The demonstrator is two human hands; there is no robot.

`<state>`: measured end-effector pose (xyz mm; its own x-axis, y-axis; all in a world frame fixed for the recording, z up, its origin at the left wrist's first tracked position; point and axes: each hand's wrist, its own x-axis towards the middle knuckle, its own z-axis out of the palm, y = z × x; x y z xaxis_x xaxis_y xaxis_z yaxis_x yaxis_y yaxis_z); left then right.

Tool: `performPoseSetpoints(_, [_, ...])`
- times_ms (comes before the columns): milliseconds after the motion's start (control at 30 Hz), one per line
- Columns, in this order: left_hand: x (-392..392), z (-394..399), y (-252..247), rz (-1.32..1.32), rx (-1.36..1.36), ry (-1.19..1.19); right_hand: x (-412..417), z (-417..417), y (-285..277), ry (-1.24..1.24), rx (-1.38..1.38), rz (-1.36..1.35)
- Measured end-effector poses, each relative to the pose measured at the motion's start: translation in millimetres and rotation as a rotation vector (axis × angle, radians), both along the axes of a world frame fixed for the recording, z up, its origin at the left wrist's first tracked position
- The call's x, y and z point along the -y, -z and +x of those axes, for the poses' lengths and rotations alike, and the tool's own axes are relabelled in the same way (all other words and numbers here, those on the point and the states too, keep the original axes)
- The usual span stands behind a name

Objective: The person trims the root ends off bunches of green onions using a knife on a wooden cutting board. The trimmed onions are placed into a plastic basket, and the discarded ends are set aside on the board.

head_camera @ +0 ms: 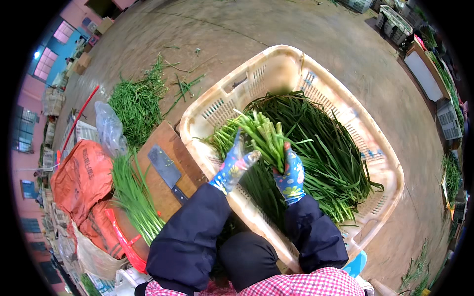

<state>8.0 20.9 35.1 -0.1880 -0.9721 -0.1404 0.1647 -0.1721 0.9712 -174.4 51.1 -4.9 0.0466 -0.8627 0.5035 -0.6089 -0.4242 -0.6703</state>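
Observation:
Before me stands a cream plastic basket (385, 155) with slotted walls, holding long dark green leaves (314, 159), apparently garlic chives. Above them my right hand (290, 175), in a blue floral glove, grips a bunch of thick green stalks (264, 135). Their pale cut ends point up and away from me. My left hand (233, 162), gloved alike, is beside the bunch with thumb and fingers spread; nothing shows in its grasp. A cleaver (164, 164) with a dark handle lies on a wooden board (152, 188) left of the basket.
A sheaf of green chives (135, 199) lies at the board's left, beside red plastic ties (126, 240) and an orange woven sack (83, 174). Beyond are a clear plastic bag (110, 125) and a heap of green trimmings (135, 109). More crates (394, 24) stand far right.

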Motion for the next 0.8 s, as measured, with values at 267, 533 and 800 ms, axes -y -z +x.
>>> performPoseSetpoints(267, [-28.7, -14.2, -2.7, 0.002, 0.048, -0.360, -27.2, 21.3, -40.6, -0.299, -0.188, 0.090])
performPoseSetpoints(533, [-45.8, 13.5, 20.8, -0.390, 0.414, -0.303, 9.1, -41.4, -117.9, -0.409, 0.560, 0.529])
performPoseSetpoints(800, [-84.5, 13.5, 7.1, -0.098, 0.010, -0.319, 57.6, 14.1, -42.0, -0.563, 0.610, 0.681])
